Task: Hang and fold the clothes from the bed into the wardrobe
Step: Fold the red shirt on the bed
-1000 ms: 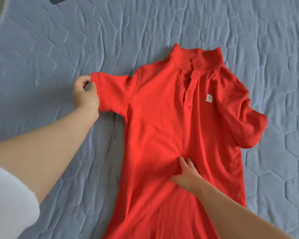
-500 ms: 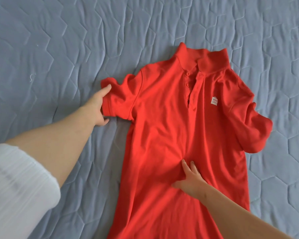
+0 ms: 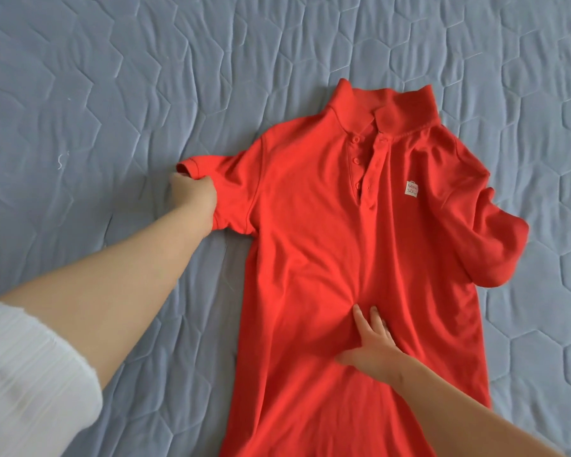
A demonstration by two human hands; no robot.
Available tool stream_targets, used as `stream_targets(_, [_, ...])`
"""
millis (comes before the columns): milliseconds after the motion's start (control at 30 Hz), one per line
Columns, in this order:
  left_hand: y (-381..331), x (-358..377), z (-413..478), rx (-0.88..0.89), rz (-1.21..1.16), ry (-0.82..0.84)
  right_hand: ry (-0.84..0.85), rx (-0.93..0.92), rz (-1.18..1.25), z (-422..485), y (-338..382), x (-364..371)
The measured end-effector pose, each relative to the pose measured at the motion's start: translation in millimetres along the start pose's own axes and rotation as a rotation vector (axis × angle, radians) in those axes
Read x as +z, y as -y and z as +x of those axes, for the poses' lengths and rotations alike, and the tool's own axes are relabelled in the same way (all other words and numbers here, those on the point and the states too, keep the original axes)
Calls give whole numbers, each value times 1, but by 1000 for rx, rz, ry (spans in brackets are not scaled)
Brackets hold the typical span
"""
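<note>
Red polo shirt (image 3: 310, 225) lies front-up on the quilted bed (image 3: 112, 94), hem cut off near. Left hand (image 3: 193, 201): grip curled round the left sleeve (image 3: 231, 192), fingertips hidden. Right hand (image 3: 373, 347): flat, pressing mid-shirt.

1. Bright, soft, even light fills the scene, with no hard glare.
2. The quilt (image 3: 112, 94) reads pale blue-grey, a little lighter toward the far right.
3. Shadows are faint and soft-edged. A thin dark one lies on the quilt along the shirt (image 3: 310, 225) edge beside the left forearm (image 3: 129, 285), and small ones sit in the folds round the right hand (image 3: 373, 347).
4. The red is heavily saturated, which flattens the fine weave.
5. The white sleeve (image 3: 30, 384) at the near left is blurred.
6. The middle is sharp, and the chest label (image 3: 412, 189) is partly legible.
7. The stitched lines bow toward the edges.
</note>
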State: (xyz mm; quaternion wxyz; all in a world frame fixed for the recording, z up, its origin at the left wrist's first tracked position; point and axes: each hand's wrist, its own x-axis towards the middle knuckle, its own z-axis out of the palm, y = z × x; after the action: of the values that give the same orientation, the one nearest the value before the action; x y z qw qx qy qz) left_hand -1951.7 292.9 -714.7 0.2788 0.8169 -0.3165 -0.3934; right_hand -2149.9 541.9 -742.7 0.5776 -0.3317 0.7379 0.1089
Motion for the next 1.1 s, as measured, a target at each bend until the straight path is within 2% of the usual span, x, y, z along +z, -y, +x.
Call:
stream_targets(67, [-14, 10, -19, 204, 156, -62, 12, -7, 11, 1, 0, 1])
stream_targets(133, [-26, 26, -44, 334, 260, -32, 22, -15, 17, 2, -1, 0])
stream_targets(233, [-28, 60, -81, 428, 505, 167, 58, -50, 74, 1, -4, -9])
stream_targets(300, [-21, 79, -98, 367, 594, 363, 21, -102, 177, -3, -6, -22])
stream_targets(333, [-16, 86, -105, 296, 602, 448, -76, -116, 238, -5, -9, -31])
stream_targets(400, [-5, 94, -117, 271, 710, 463, -423, -70, 370, -14, -15, -54])
stream_targets(500, [15, 104, -146, 595, 993, 369, -925, -21, 599, -22, -33, -96])
stream_targets(567, [28, 118, -173, 744, 1001, 468, -1063, 29, 766, -20, -47, -125])
stream_targets(600, [33, 127, -185, 733, 1002, 555, -1059, 96, 852, -16, -52, -137])
stream_targets(667, [39, 146, -199, 579, 1003, 723, -919, 212, 1010, -7, -64, -157])
stream_targets(767, [39, 165, -198, 447, 1115, 837, -542, 104, 1317, 5, -74, -178])
stream_targets(833, [42, 173, -195, 441, 1183, 834, -394, 43, 1370, 13, -78, -187])
stream_targets(933, [48, 178, -197, 452, 1204, 804, -304, 15, 1426, 21, -76, -193])
stream_targets(1100, [42, 176, -196, 470, 1242, 818, -406, -149, 1721, 11, -79, -221])
